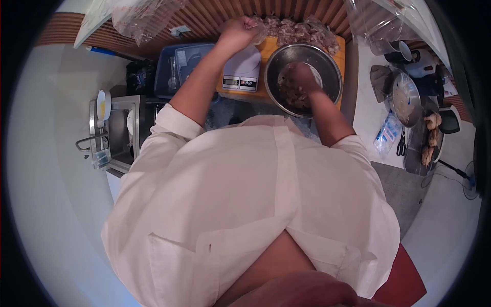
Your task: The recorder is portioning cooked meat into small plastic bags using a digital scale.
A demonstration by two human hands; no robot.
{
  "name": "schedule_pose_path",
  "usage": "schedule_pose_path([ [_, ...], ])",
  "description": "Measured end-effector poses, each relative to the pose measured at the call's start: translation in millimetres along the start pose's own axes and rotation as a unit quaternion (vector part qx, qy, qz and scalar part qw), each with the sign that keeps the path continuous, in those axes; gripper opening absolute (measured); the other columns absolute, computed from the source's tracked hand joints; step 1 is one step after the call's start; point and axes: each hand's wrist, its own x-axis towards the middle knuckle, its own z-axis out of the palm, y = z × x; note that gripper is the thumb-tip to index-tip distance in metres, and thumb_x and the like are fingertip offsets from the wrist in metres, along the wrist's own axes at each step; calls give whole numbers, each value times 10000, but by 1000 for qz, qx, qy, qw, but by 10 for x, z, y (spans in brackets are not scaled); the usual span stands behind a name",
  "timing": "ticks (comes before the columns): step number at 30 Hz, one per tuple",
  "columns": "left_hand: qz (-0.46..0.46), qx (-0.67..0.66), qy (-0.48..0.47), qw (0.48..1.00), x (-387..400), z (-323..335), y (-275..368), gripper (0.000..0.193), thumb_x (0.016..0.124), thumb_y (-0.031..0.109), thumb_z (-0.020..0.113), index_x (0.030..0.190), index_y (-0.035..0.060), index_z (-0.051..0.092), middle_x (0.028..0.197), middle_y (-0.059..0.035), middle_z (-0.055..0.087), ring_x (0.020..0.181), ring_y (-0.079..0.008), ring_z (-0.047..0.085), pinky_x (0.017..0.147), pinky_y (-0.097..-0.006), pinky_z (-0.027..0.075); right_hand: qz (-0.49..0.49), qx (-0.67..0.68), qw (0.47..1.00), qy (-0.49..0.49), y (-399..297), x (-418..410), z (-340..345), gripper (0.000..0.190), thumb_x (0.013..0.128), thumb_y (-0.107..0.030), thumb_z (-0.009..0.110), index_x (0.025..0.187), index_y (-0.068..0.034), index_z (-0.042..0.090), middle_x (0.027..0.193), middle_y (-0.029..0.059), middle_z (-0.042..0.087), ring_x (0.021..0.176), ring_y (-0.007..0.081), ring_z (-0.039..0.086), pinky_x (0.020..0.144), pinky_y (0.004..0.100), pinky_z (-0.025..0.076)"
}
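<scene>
My left hand [241, 32] is raised above the back of a kitchen scale [241, 71], closed on a clear plastic bag [261, 32]. Down inside a large steel bowl [333, 73] is my right hand [303, 76], at pieces of raw-looking meat [293, 94]; its fingers are blurred, so their grip is unclear. A pale round thing, partly hidden by that hand, also lies in the bowl. Behind the bowl, several filled clear bags of meat pieces [307, 32] are heaped on the yellow board [274, 44] that bears the scale and bowl.
To the left stand a blue plastic tub [163, 73] and a steel sink [119, 126]. The white counter [360, 115] at the right bears a steel bowl [406, 99], black-handled scissors [401, 144], a plastic packet [388, 132] and a dark tray [416, 153] with meat-like pieces.
</scene>
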Motion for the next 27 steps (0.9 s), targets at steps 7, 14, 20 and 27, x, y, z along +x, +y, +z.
schedule_pose_path([
  [7, 36, 26, -10, 999, -14, 433, 93, 340, 817, 269, 766, 976, -11, 655, 873, -138, 717, 797, -238, 703, 734, -357, 553, 257, 675, 690, -38, -8, -309, -1064, 172, 988, -157, 579, 1102, -45, 642, 1053, 68, 670, 904, 211, 686, 804, 379, 620],
  [14, -18, -9, -125, 992, -59, 959, 309, 264, 856, 251, 702, 939, 1, 686, 761, -120, 709, 713, -200, 699, 691, -347, 543, 166, 833, 515, -111, -243, -661, -1417, 305, 1014, -174, 538, 1252, 8, 599, 1160, 148, 678, 1006, 239, 696, 840, 343, 618],
  [20, 28, -30, -191, 981, -125, 1229, 471, 230, 903, 222, 648, 1010, 45, 748, 799, -106, 726, 731, -187, 691, 716, -343, 535, 143, 877, 455, -57, -291, -756, -1284, 241, 1012, -167, 529, 1149, 8, 624, 1060, 119, 705, 912, 214, 693, 692, 278, 604],
  [27, 148, -15, -158, 976, -266, 1355, 431, 215, 959, 133, 589, 1075, 38, 743, 905, -156, 743, 812, -256, 708, 780, -363, 535, 144, 909, 388, 46, -483, -768, -1224, 236, 1037, -156, 498, 1177, 12, 587, 1060, 131, 668, 964, 241, 663, 845, 377, 581],
])
